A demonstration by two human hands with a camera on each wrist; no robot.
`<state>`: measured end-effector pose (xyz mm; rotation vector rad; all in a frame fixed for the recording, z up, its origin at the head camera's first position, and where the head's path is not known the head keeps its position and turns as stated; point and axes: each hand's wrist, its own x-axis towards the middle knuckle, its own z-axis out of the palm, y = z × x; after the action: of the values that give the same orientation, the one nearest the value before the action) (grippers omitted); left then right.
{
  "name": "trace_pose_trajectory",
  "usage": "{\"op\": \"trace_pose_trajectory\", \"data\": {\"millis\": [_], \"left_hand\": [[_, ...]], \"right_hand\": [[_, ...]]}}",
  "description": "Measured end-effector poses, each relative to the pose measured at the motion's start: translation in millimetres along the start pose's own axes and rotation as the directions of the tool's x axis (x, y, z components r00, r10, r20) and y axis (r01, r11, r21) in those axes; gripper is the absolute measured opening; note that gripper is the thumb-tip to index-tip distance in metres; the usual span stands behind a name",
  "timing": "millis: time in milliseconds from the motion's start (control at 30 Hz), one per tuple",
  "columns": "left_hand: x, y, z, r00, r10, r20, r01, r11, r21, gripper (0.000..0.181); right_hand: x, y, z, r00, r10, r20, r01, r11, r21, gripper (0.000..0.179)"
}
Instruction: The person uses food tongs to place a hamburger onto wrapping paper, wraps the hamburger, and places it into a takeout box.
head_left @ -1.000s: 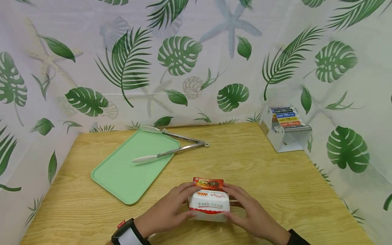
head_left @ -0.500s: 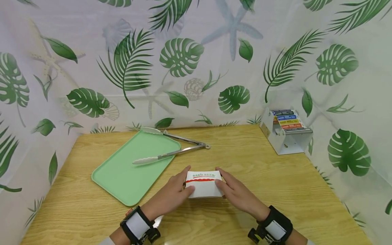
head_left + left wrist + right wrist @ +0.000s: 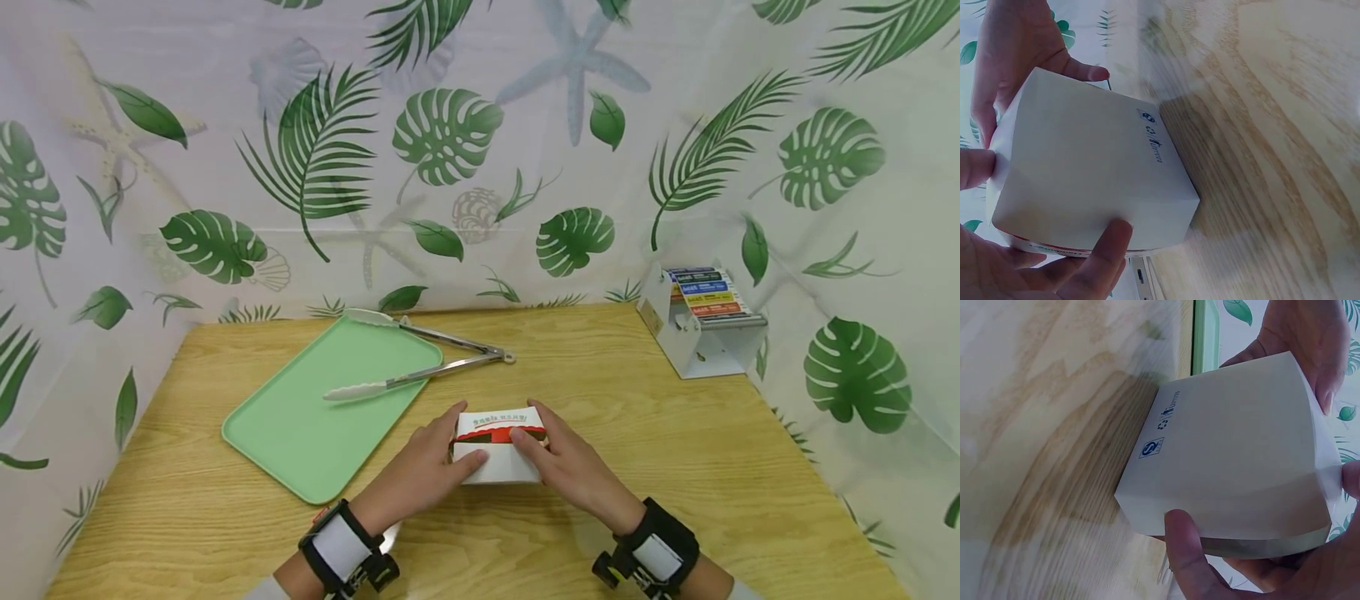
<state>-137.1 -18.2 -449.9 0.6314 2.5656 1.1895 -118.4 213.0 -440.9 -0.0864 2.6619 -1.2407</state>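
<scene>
A white paper burger box (image 3: pixel 498 468) with a red scalloped edge is held between both hands near the table's front. It tilts so its front faces up, and a dark gap with a red tab shows between lid and base. My left hand (image 3: pixel 422 460) grips the left side, thumb on the front. The right hand (image 3: pixel 576 467) grips the right side, its thumb at the lid's edge by the gap. Both wrist views show the box's plain underside (image 3: pixel 1085 156) with small blue print; its lower edge is close to the tabletop, contact unclear.
A light green tray (image 3: pixel 292 425) lies to the left. Spread tongs (image 3: pixel 450 364) with white tips lie partly across it. A white holder (image 3: pixel 701 346) with colour-striped strips stands at the back right. Leaf-patterned cloth (image 3: pixel 480 275) encloses the table (image 3: pixel 675 483).
The burger box has tilted back from lying flat and shifted away from the table's front. Its lid has parted from the base at the front, and the right thumb has moved inward.
</scene>
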Motion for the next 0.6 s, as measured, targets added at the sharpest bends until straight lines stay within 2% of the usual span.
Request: {"op": "trace_pose_trajectory", "data": {"millis": [133, 267, 433, 600], "left_hand": [[0.9, 2.6, -2.0, 1.000, -0.003, 0.004, 0.003, 1.000, 0.009, 0.083], [2.6, 5.2, -2.3, 1.000, -0.014, -0.007, 0.014, 1.000, 0.000, 0.078], [5.0, 6.1, 0.2, 0.999, -0.033, -0.025, 0.032, 0.999, -0.030, 0.070], [7.2, 5.7, 0.6, 0.999, -0.041, -0.031, 0.040, 0.999, -0.022, 0.069]], "right_hand": [[1.0, -2.0, 2.6, 0.999, 0.018, -0.041, -0.019, 0.999, -0.042, 0.085], [2.0, -2.5, 4.7, 0.998, 0.020, -0.065, -0.024, 0.998, -0.063, 0.085], [3.1, 0.2, 6.6, 0.996, -0.012, -0.088, 0.004, 0.996, -0.084, 0.083], [3.6, 1.1, 9.8, 0.991, -0.036, -0.125, 0.019, 0.991, -0.135, 0.082]]}}
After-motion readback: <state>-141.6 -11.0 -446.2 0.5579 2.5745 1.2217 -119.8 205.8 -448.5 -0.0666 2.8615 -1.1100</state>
